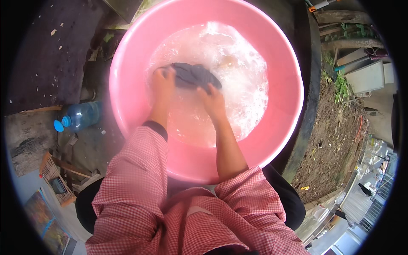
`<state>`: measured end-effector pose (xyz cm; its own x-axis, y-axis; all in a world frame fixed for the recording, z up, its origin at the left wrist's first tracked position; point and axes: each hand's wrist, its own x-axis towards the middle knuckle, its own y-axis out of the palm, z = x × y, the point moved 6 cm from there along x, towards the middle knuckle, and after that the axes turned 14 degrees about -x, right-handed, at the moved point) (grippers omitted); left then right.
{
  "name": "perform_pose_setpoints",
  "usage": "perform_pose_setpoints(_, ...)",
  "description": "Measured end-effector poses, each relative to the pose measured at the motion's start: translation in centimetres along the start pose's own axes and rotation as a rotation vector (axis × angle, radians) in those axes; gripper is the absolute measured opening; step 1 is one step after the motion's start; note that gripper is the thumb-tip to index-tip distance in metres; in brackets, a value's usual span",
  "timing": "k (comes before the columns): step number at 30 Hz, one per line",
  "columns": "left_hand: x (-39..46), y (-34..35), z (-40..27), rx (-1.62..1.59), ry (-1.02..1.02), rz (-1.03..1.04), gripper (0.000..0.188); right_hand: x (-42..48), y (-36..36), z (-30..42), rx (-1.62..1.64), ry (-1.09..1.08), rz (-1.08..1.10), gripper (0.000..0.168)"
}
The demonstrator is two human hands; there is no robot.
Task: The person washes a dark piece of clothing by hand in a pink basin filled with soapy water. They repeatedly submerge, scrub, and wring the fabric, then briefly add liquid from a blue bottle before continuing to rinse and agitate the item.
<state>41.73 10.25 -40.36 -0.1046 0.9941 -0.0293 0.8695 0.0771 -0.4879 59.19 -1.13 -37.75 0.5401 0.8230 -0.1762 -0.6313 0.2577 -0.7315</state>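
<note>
A large pink plastic basin (285,95) with soapy water stands before me. My left hand (164,81) grips the left end of a dark wet cloth (193,75) at the water's surface. At the cloth's lower right edge is my right hand (212,100), its fingers and thumb closed on the fabric. White suds (251,76) lie mostly in the right part of the water. The rest of the cloth bunches up between both hands; glare and blur soften its outline.
Left of the basin lies a blue plastic bottle (83,116), near a wooden chair (57,178). A dark low ledge (307,95) runs along the basin's right side, with bare soil (328,143) beyond it. My knees flank the basin's near edge.
</note>
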Motion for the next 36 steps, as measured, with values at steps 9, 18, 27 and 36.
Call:
perform_pose_setpoints(9, -4.4, 2.5, -1.2, -0.605, -0.528, 0.325, 0.016, -1.3, 0.4, -1.5, 1.028, 0.468, 0.263, 0.059)
perform_pose_setpoints(18, -14.4, 2.2, -17.4, -0.401, 0.363, 0.709, 0.011, -1.3, -2.2, 0.9, 1.387, 0.365, 0.358, 0.05)
perform_pose_setpoints(27, -2.9, 2.1, -6.9, -0.368, 0.077, 0.329, 0.03, -3.3, -1.9, 5.4, 1.083, 0.555, 0.106, 0.021)
perform_pose_setpoints(36, -6.4, 2.7, -0.8, 0.266, 0.108, 0.684, 0.033, -2.5, -1.8, -1.6, 0.533, 0.415, 0.015, 0.065)
